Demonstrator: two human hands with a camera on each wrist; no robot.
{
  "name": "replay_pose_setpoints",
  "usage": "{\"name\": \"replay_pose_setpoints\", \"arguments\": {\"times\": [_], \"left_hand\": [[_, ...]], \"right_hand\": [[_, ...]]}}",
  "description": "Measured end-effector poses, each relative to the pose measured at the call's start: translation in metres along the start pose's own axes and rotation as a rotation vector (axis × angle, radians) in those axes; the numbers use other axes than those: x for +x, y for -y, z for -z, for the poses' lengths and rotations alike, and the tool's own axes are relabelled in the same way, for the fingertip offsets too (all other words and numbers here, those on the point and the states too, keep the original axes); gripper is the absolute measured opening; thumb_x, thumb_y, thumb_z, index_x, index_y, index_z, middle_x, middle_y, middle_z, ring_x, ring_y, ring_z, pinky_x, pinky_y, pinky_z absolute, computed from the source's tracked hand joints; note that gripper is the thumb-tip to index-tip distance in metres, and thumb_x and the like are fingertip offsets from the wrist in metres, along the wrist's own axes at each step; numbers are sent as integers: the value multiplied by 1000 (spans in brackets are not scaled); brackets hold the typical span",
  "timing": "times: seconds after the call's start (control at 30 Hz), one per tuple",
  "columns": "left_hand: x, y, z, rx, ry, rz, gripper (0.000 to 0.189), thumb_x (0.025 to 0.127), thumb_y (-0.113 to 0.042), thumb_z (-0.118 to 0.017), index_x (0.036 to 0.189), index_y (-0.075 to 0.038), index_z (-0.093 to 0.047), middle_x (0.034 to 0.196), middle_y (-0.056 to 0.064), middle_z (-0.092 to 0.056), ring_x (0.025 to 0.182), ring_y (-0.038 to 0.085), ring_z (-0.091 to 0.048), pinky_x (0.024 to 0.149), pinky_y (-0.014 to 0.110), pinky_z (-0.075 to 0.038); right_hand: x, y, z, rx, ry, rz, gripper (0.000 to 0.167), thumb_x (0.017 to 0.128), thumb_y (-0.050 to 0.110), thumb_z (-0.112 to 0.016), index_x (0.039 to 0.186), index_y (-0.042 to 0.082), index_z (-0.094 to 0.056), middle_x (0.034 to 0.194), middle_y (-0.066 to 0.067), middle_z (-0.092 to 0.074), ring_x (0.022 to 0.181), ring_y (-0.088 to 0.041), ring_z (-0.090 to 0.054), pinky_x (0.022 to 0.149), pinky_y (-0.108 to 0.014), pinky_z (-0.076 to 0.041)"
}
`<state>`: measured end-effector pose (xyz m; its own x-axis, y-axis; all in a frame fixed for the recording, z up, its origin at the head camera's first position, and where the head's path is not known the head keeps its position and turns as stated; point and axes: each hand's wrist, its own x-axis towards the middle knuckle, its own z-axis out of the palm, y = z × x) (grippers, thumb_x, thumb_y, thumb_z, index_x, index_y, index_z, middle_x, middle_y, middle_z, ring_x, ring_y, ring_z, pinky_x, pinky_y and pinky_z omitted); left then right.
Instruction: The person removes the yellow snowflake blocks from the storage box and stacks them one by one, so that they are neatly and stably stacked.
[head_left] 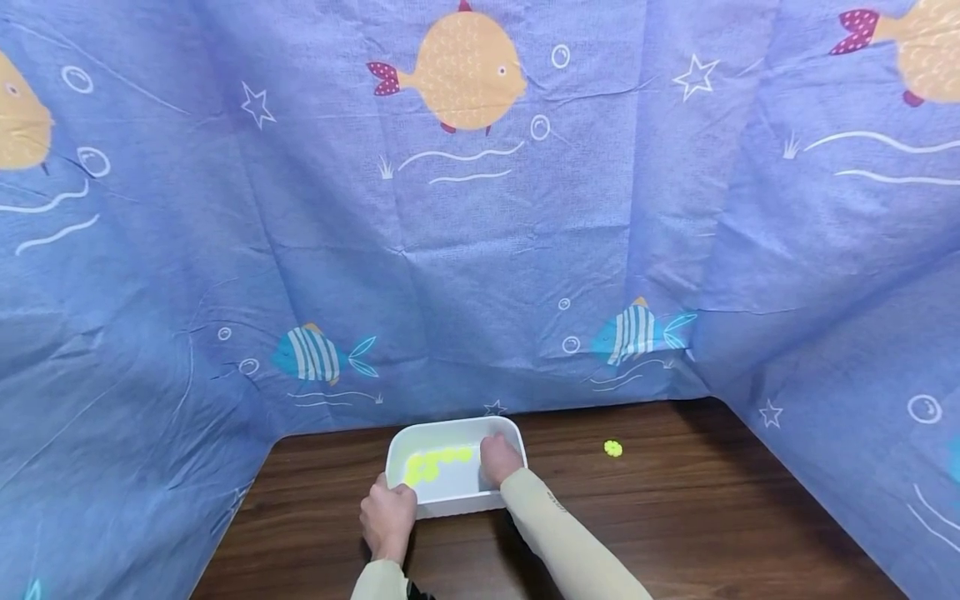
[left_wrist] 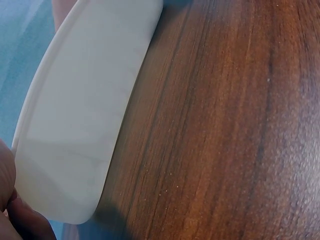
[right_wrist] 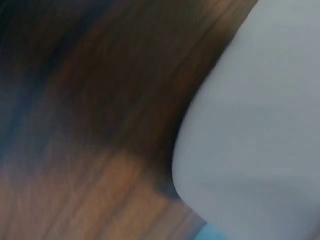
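Observation:
A white plastic bin (head_left: 457,502) with rounded corners stands on the wooden table. Several bright yellow pieces (head_left: 429,463) lie inside it, mostly toward its left half. My left hand (head_left: 388,515) grips the bin's rim at the near left corner; in the left wrist view its fingers (left_wrist: 7,172) are at the edge of the bin's wall (left_wrist: 80,110). My right hand (head_left: 499,459) reaches over the near wall into the bin's right end, fingers bent downward. Its fingertips are hidden, so whether it holds anything does not show. The right wrist view shows only the bin's outer wall (right_wrist: 250,130) and blurred table.
A single yellow flower-shaped piece (head_left: 612,448) lies on the dark wooden table (head_left: 675,500), to the right of the bin. A blue fish-patterned cloth (head_left: 480,250) hangs behind and along both sides of the table.

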<state>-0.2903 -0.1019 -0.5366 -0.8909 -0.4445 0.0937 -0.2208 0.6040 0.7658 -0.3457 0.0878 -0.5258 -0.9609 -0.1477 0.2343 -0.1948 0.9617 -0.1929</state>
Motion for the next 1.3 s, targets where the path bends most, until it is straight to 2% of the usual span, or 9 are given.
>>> {"name": "replay_pose_setpoints", "arguments": {"times": [0.13, 0.33, 0.47, 0.67, 0.83, 0.93, 1.03, 1.2, 1.3], "left_hand": [[2, 0, 0, 1, 6, 0, 54, 87, -11, -46, 136, 9, -55, 122, 41, -61, 99, 56, -64, 81, 62, -50], [3, 0, 2, 9, 3, 10, 54, 87, -11, -46, 136, 9, -56, 123, 40, -61, 101, 56, -63, 83, 62, -50], [1, -1, 2, 9, 9, 14, 54, 87, -11, -47, 137, 9, -56, 123, 40, -61, 101, 56, -63, 82, 61, -50], [2, -2, 5, 10, 16, 10, 55, 88, -11, -47, 137, 10, -54, 123, 41, -60, 100, 57, -63, 82, 62, -50], [3, -2, 5, 10, 1, -16, 53, 87, -11, -47, 135, 9, -57, 119, 41, -62, 95, 58, -63, 78, 62, -50], [2, -3, 5, 21, 6, -12, 53, 87, -11, -47, 134, 10, -57, 119, 41, -62, 95, 58, -63, 78, 62, -50], [1, -4, 5, 32, 13, 3, 53, 87, -11, -47, 135, 10, -56, 119, 42, -61, 96, 58, -62, 78, 62, -49], [1, -3, 4, 34, 18, 12, 53, 87, -12, -48, 135, 9, -56, 119, 42, -61, 96, 57, -62, 76, 62, -50], [0, -3, 4, 28, 16, 1, 52, 87, -12, -48, 135, 9, -57, 119, 41, -62, 94, 56, -63, 75, 61, -50]], "right_hand": [[1, 1, 0, 43, 24, -38, 4, 82, -2, -64, 84, -5, -64, 82, -17, -62, 76, -28, -65, 73, -41, -57], [9, -6, -10, 71, 61, -29, 8, 75, -1, -66, 82, -2, -62, 78, -15, -59, 70, -26, -58, 70, -40, -55], [6, -3, 1, 111, 76, -36, 13, 74, -1, -70, 83, -2, -60, 77, -15, -60, 70, -26, -59, 72, -41, -55], [7, -1, 7, 169, 30, 3, 16, 75, -5, -71, 80, 4, -59, 72, -8, -61, 63, -20, -55, 65, -37, -52], [12, -2, 6, 273, -33, 50, 17, 77, -5, -76, 83, 5, -64, 76, -6, -66, 67, -17, -58, 66, -33, -51], [13, -5, 16, 298, -71, 87, 13, 81, 1, -78, 89, 6, -69, 80, -5, -70, 71, -16, -63, 66, -31, -52], [15, -14, 30, 303, -100, 84, 9, 86, 11, -77, 95, 11, -74, 86, -3, -75, 77, -16, -69, 65, -32, -54], [21, -44, 59, 335, -182, -5, 7, 90, 20, -75, 97, 17, -75, 94, -1, -77, 82, -19, -71, 68, -38, -55], [24, -67, 76, 398, -229, -77, 7, 91, 21, -74, 96, 17, -76, 93, 0, -77, 83, -20, -71, 73, -41, -55]]}}
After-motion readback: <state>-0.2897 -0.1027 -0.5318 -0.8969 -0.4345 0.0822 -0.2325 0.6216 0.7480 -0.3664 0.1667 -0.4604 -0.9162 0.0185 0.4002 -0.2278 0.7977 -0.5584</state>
